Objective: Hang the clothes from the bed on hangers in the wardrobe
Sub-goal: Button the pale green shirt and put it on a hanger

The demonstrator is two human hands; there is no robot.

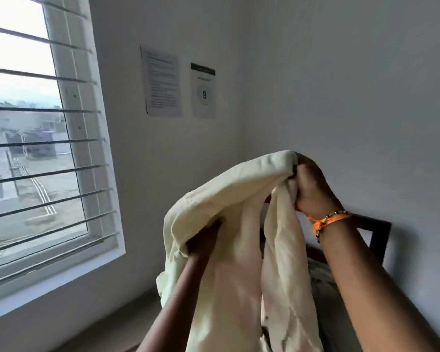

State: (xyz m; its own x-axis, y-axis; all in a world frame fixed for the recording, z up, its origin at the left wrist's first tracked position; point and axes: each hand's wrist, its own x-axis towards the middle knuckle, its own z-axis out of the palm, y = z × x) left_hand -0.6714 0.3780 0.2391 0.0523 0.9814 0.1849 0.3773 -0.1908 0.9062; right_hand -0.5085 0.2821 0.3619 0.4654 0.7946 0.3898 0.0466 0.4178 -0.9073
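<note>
A pale cream garment [239,199] is held up in front of me, draped over both arms. My left hand [205,240] is pushed inside the fabric from below, mostly hidden, gripping the cloth. My right hand [313,189], with an orange thread and a bead bracelet on the wrist, grips the garment's upper edge together with a dark piece, possibly a hanger [304,158]; only a sliver of it shows. The rest of the cloth hangs down past the frame's bottom edge. No wardrobe is in view.
A barred window [41,138] fills the left. Two printed sheets [163,82] are stuck on the white wall. A dark headboard or frame [376,235] stands against the right wall, with grey bedding [323,283] below it.
</note>
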